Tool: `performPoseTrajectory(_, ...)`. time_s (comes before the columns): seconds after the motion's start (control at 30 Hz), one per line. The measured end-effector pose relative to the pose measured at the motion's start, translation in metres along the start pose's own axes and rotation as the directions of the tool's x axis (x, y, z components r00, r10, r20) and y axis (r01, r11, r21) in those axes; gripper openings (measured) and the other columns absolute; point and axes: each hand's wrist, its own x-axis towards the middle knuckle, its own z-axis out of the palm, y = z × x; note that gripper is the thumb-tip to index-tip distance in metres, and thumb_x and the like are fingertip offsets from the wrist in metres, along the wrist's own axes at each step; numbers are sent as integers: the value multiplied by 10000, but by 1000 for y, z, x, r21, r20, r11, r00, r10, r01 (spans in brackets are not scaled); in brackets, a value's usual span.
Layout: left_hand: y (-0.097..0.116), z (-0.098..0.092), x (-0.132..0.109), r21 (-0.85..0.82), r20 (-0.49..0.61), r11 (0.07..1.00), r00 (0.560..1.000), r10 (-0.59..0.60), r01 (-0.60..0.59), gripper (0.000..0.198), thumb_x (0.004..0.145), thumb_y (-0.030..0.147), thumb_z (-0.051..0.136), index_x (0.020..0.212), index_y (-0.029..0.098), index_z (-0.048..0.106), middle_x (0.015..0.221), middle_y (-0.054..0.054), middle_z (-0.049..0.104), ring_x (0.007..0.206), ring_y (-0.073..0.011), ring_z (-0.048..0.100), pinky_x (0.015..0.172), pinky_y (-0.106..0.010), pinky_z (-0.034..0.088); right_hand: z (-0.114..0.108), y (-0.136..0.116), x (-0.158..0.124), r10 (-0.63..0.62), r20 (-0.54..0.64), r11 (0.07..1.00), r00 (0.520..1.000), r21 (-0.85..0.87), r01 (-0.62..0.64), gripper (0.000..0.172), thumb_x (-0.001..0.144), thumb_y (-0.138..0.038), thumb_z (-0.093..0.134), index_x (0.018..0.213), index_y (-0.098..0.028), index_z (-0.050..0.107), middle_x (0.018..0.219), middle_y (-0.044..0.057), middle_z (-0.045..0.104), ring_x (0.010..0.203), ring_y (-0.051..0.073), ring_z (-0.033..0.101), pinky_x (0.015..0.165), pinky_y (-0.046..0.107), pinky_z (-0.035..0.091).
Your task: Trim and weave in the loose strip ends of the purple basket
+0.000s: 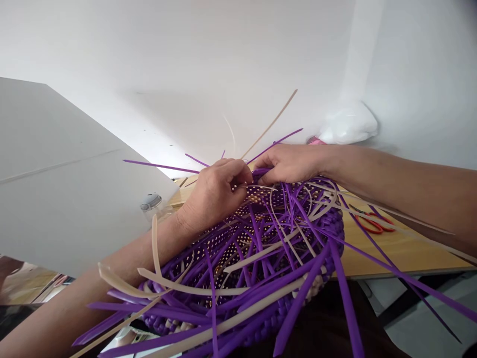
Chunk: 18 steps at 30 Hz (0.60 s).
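A basket (pixel 337 228) woven from purple and cream plastic strips fills the lower middle, its open mouth facing me. Many loose strip ends stick out around its rim and lie across the inside. At the far rim my left hand (pixel 223 186) is closed, thumb and fingers pinched together near a thin cream strip. Just to its right, my right hand (pixel 288 163) grips a purple strip (pixel 261 172) at the same rim, fingers bent over the edge. What the left fingertips hold is partly hidden.
Red-handled scissors (pixel 376 223) lie on the wooden table (pixel 406 251) to the right. A white plastic bag (pixel 348 122) sits by the wall behind my right arm. Left of the basket stands a clear container with a grey lid (pixel 151 200), beside a grey panel (pixel 74 174).
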Motion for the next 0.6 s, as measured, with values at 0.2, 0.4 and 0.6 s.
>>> performPoseTrajectory(0.2, 4, -2, 0, 1, -17, 999, 999, -35, 35, 171, 697, 25, 570, 772, 177, 596, 698, 19, 639, 620, -98, 560, 555, -239, 460, 0, 1, -1, 38, 13, 997, 999, 67, -39, 239, 808, -285, 628, 1002, -231, 757, 867, 46, 738, 786, 236, 664, 703, 362, 513)
performPoseTrajectory(0.4, 4, -1, -1, 39, -17, 998, 999, -45, 45, 171, 693, 19, 567, 756, 176, 590, 689, 20, 630, 603, -93, 544, 554, -243, 447, 0, 0, -1, 44, 28, 997, 999, 60, -45, 247, 818, -314, 620, 1004, -228, 758, 823, 39, 736, 763, 229, 664, 684, 351, 516)
performPoseTrajectory(0.6, -1, 0, -2, 62, 8, 998, 1000, 18, -18, 172, 723, 31, 587, 793, 175, 649, 727, 4, 669, 657, -114, 591, 601, -251, 478, 0, 1, -1, 34, 21, 998, 999, 52, -35, 233, 813, -302, 620, 986, -235, 762, 841, 35, 739, 767, 225, 663, 686, 344, 504)
